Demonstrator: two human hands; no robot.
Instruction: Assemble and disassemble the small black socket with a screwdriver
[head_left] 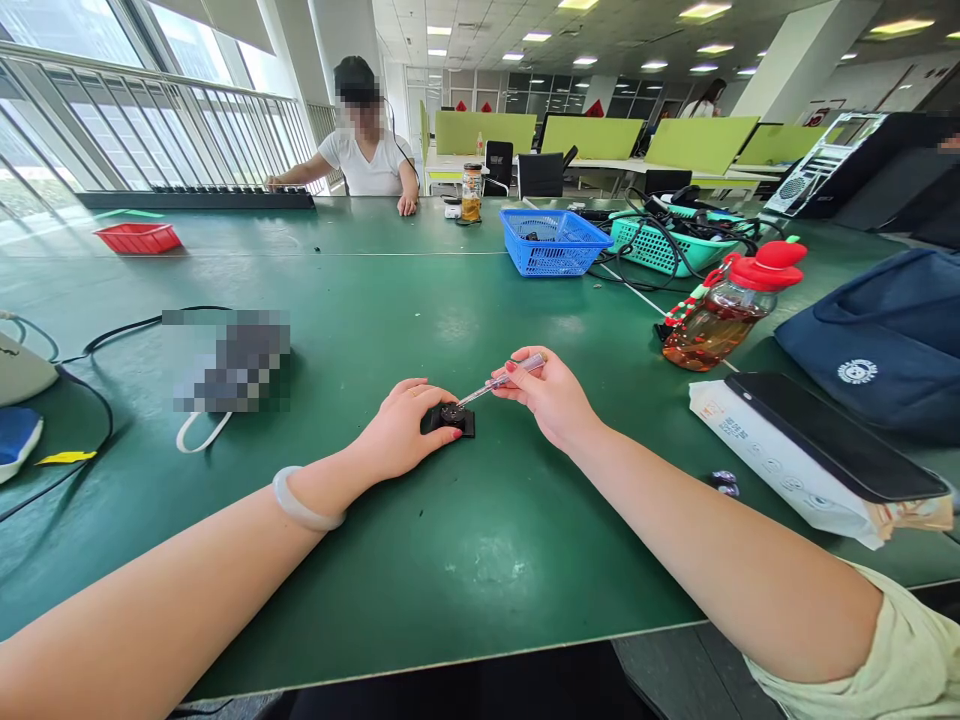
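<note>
My left hand (pixel 405 425) lies on the green tabletop, fingers curled around a small black part (pixel 469 424) with a flat base and a round top. In my right hand (pixel 553 398) is a thin screwdriver (pixel 486 389) with a clear handle, pinched between thumb and fingers. It slants down to the left, and its tip meets the round top of the black part. Whether the tip sits in a screw is too small to see. My left wrist wears a pale bangle (pixel 300 502).
A blurred-out dark object (pixel 244 365) with cables is at left, a red tray (pixel 139 238) beyond. Farther back are a blue basket (pixel 556 245) and a green basket of cables (pixel 652 245). At right stand a red-lidded bottle (pixel 720 320) and a phone (pixel 840 435). Another person (pixel 367 150) sits opposite.
</note>
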